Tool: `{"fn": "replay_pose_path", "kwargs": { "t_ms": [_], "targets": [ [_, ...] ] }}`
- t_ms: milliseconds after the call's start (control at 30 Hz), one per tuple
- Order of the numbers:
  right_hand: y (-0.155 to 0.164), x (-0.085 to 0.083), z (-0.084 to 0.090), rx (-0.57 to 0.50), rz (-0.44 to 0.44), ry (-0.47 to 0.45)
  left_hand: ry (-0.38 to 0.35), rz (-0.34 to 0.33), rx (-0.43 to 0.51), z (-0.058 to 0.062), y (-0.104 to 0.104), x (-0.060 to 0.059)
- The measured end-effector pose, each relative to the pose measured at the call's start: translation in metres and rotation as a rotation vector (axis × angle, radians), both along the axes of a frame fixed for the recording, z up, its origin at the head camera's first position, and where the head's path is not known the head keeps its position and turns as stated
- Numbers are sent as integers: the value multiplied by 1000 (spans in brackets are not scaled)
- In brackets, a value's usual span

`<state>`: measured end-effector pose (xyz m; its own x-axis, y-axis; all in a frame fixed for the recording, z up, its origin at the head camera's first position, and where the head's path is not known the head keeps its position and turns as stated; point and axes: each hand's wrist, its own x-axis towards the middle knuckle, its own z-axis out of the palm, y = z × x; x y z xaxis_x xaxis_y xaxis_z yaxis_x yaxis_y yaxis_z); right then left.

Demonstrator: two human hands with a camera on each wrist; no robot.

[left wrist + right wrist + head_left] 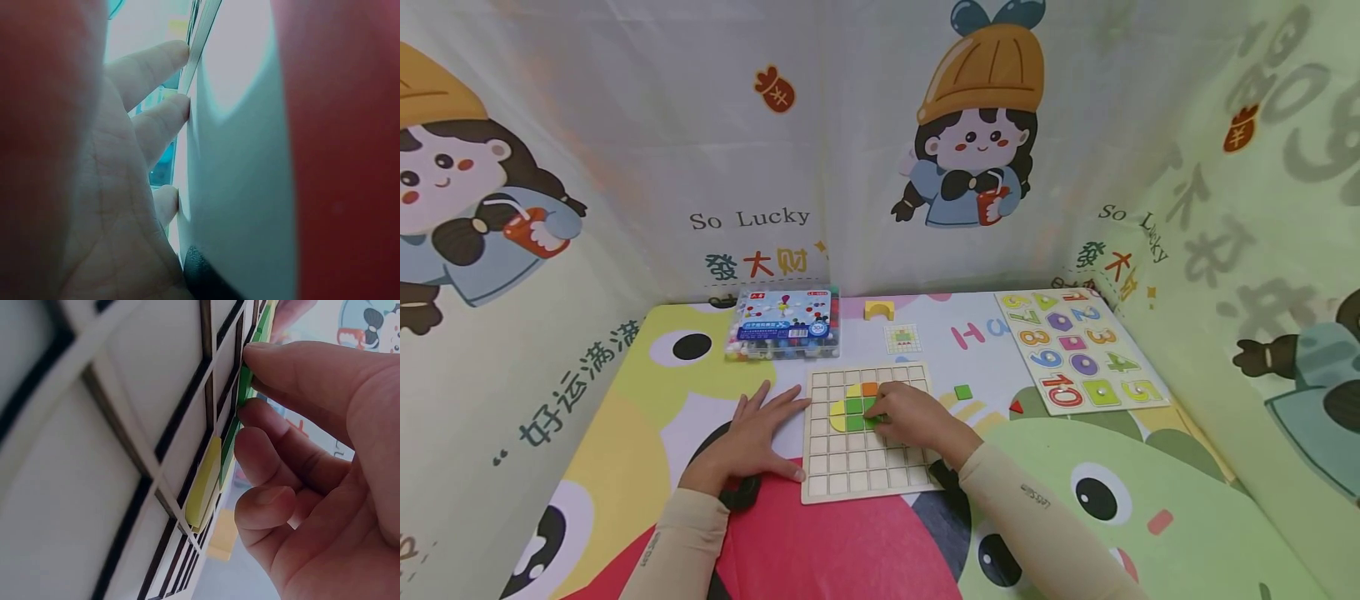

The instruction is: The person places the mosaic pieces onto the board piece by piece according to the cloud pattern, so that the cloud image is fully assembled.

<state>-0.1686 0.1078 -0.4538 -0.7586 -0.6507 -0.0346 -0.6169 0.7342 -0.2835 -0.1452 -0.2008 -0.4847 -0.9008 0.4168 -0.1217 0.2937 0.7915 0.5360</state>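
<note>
Centrally on the printed mat [1150, 533]: a wooden grid board [867, 433], pale squares divided by dark lines, partly filled with yellow, green and orange tiles [852, 408]. Right hand [917, 417] over the board's upper middle, fingers curled, pinching a green tile [245, 381] at the grid, fingertips [259, 415] pressed against the tile's edge in the right wrist view, a yellow tile [206, 481] seated in a cell just beside. Left hand [752, 437] flat on the mat, fingers straight and spread, fingertips [178, 109] touching the board's left edge, nothing gripped. Loose on the mat to the right of the board: a green square tile [962, 392] and a small red triangle [1016, 407], both near but apart from the grid. Behind the board, a small pattern card [902, 338] and a yellow arch block [878, 310]. Further left, a clear plastic box [785, 323] of coloured beads with a blue label, print too small to read. At the right rear, a number puzzle board [1078, 350] showing 1 through 10 in bright colours. Pink letters on the mat, partly covered, not readable as a word. On the cartoon backdrop [850, 125]: "So Lucky" twice, Chinese characters "發大财" beneath, and "好运满满" along the left wall. Small print on both cream sleeves [1037, 517], illegible.
</note>
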Motion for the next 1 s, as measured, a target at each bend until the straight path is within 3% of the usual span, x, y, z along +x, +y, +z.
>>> {"fn": "replay_pose_path", "kwargs": {
  "t_ms": [300, 600, 767, 1000],
  "targets": [
    [4, 5, 0, -37, 1, -2, -7, -1, 1, -1, -1, 1],
    [24, 16, 3, -192, -26, -17, -8, -6, -13, -1, 0, 2],
    [46, 25, 10, -312, -75, 10, -10, -11, -9, 1, 0, 2],
    [75, 31, 11, -394, -172, 41, -8, -8, -17, 1, 0, -1]
  ]
}}
